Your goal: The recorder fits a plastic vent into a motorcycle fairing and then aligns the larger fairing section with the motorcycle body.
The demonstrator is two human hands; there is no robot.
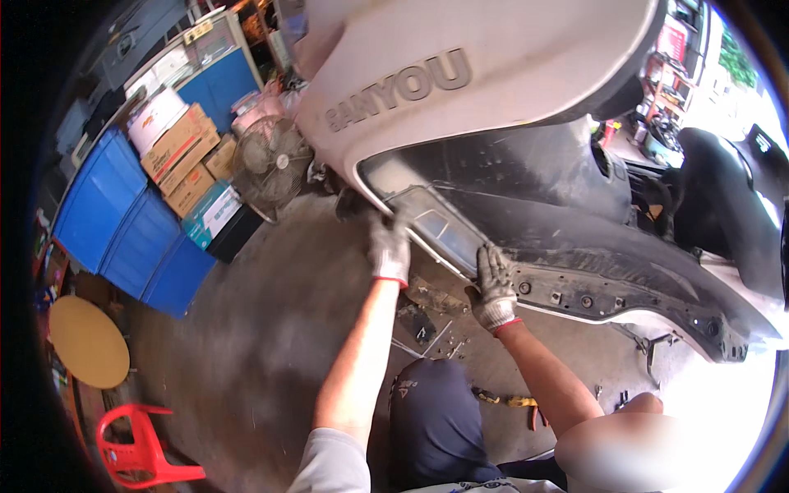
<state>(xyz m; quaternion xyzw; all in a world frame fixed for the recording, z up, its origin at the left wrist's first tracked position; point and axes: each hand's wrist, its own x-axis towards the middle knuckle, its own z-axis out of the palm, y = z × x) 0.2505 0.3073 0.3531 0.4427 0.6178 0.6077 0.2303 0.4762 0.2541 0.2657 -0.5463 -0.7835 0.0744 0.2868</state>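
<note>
Both my hands wear grey-white work gloves with red cuffs. My left hand is at the left lower rim of a large pale vehicle body panel with raised lettering; its fingers are blurred. My right hand lies with its fingers stretched out over the edge of the lower frame, beside the right end of a smooth, shiny insert. That insert sits between the two hands, along the pale rim. To its right runs a dusty black plastic trim strip with several holes.
Yellow-handled tools and small loose parts lie on the floor below. Blue bins, stacked cardboard boxes and a fan stand at the left. A red plastic chair is lower left, and a black seat at right.
</note>
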